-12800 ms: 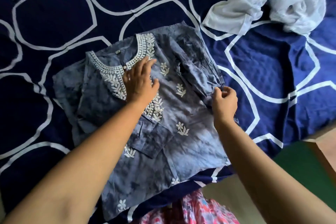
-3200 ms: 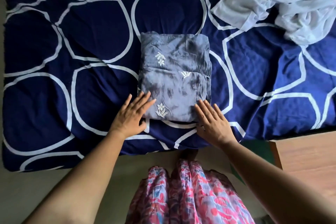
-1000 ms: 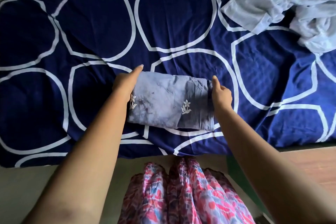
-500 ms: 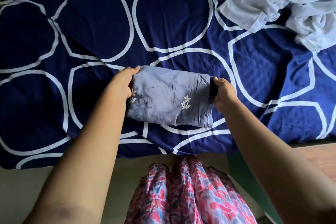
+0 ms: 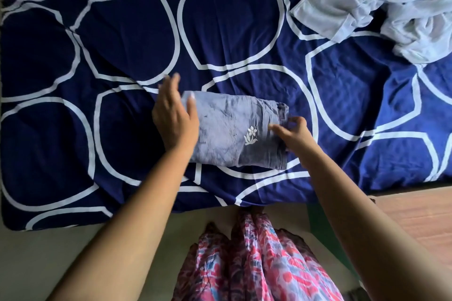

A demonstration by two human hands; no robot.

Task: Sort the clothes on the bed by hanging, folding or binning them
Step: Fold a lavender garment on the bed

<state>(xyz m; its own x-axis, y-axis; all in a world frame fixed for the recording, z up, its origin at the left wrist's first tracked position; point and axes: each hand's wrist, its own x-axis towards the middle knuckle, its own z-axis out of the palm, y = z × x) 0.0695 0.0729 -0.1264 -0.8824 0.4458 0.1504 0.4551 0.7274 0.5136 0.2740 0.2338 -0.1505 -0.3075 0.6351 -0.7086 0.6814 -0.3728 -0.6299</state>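
A grey-blue embroidered top, folded into a small flat rectangle, lies on the navy bedspread near the bed's front edge. My left hand is at its left end, fingers spread and blurred, thumb over the cloth. At the packet's right end, my right hand hovers with loosely curled fingers that touch the cloth or stay just above it. Neither hand grips the top. A crumpled white garment lies at the far right of the bed.
The bedspread has large white ring patterns and ends at a pale floor in front of me. A wooden surface stands at the lower right with a green strip beside it. My pink patterned skirt hangs below.
The top went from spread out to a small folded packet. Half a second ago both hands held its ends slightly lifted; now it lies flat and both hands have let go.
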